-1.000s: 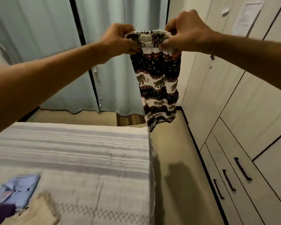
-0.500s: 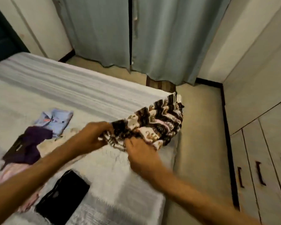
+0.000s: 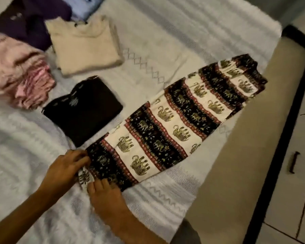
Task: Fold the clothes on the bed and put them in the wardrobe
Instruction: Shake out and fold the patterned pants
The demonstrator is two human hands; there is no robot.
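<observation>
The elephant-print trousers (image 3: 174, 120), black, cream and red, lie stretched flat and diagonal across the white bedspread (image 3: 165, 32), their far end at the bed's right edge. My left hand (image 3: 67, 169) pinches the near waistband end at its upper corner. My right hand (image 3: 104, 196) grips the same end at its lower corner. Both hands rest low on the bed. Folded clothes lie beyond: a black one (image 3: 84, 111), a cream one (image 3: 84, 44), a pink one (image 3: 19, 74), a purple one (image 3: 25, 22) and a light blue one (image 3: 84, 6).
A strip of beige floor (image 3: 245, 155) runs along the bed's right side. The wardrobe's drawers with a dark handle (image 3: 293, 162) stand at the far right. The black folded garment touches the trousers' upper edge near my left hand.
The trousers were held up in the air a second ago, then bunched onto the bed. Now they lie spread out flat, and both hands have come down to the near end.
</observation>
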